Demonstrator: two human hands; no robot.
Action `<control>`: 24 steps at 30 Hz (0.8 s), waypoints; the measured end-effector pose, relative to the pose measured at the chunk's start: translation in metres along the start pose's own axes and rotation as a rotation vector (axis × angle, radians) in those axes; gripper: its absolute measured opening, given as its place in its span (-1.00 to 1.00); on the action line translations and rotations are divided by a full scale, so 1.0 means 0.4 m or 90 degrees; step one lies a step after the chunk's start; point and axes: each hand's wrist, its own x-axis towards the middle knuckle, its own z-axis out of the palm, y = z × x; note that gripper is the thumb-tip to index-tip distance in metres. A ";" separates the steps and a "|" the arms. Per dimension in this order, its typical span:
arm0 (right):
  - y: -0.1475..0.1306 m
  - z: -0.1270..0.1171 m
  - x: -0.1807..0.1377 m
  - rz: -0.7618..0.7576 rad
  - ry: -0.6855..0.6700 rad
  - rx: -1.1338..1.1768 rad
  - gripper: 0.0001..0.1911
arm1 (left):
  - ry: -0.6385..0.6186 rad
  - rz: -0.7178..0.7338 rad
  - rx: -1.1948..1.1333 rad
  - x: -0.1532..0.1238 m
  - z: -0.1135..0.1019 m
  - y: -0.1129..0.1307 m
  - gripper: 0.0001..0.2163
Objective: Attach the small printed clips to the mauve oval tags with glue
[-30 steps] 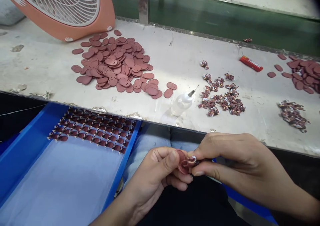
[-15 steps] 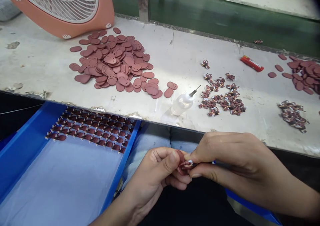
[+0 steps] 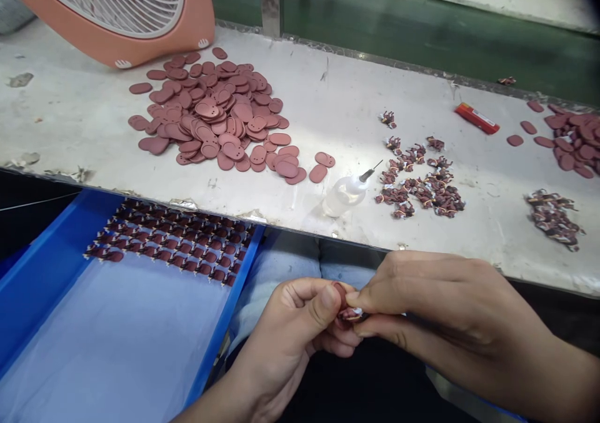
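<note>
My left hand (image 3: 300, 329) and my right hand (image 3: 435, 310) meet low in the middle, in front of the bench edge. Between their pinched fingertips sits a small maroon oval piece (image 3: 344, 307) with a tiny clip-like part pressed to it. Both hands are closed on it; most of it is hidden by the thumbs. A small clear squeeze bottle (image 3: 344, 193) with a needle tip lies on the bench just beyond my hands.
A heap of maroon oval tags (image 3: 215, 114) lies at the back left by an orange fan (image 3: 117, 10). Small clip parts (image 3: 422, 182) are scattered right of the bottle. A blue tray (image 3: 42, 273) at the left holds rows of finished pieces (image 3: 173, 242). A red lighter (image 3: 477, 118) lies far right.
My fingers have closed tighter round the maroon piece, so less of it shows. The view has shifted slightly; nothing on the bench has moved.
</note>
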 end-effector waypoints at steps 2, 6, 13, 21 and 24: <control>-0.001 -0.001 0.000 -0.002 0.003 -0.002 -0.95 | 0.007 0.001 0.003 -0.001 0.001 0.001 -0.73; -0.008 -0.005 -0.002 0.005 -0.008 -0.001 -0.93 | 0.011 0.002 0.015 -0.006 0.004 0.005 -0.69; -0.027 -0.005 -0.007 -0.018 0.002 -0.041 -0.86 | 0.009 0.029 0.025 -0.015 0.015 0.006 -0.71; -0.023 -0.002 -0.003 -0.011 0.002 -0.028 -0.85 | 0.016 0.026 0.019 -0.015 0.019 0.013 -0.71; -0.021 -0.008 0.003 0.000 -0.026 -0.032 -0.84 | 0.013 0.036 0.020 -0.015 0.019 0.017 -0.69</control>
